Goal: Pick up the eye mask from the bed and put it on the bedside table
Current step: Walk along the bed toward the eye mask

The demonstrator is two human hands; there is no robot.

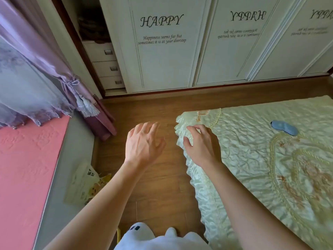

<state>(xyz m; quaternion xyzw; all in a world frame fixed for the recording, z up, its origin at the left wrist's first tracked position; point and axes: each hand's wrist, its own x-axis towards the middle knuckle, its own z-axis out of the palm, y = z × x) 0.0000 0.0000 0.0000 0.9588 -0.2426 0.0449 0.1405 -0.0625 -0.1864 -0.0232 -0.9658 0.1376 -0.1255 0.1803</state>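
**Both hands out, mask lying far right on the bed**

My left hand (144,143) hangs over the wooden floor (158,177), fingers spread and loosely curled, empty. My right hand (201,143) is over the near-left corner of the bed (252,159), fingers apart, holding nothing; the fingertips lie at the ruffled edge of the pale green bedspread (234,177), though I cannot tell if they press into it.

The eye mask (284,127), blue, lies flat on the bedspread, to the far right of my right hand and well apart from it. Nothing touches it.

Far side: white wardrobe doors (162,51) with "HAPPY" lettering, and a set of small drawers (106,67) to their left. Purple curtain (45,51) at far left, tied with a tassel (86,105). A pink mat (27,168) fills the near left. A printed bag (84,183) lies on the floor beside it. Something white and plush (153,239) sits at the near edge, between my forearms.
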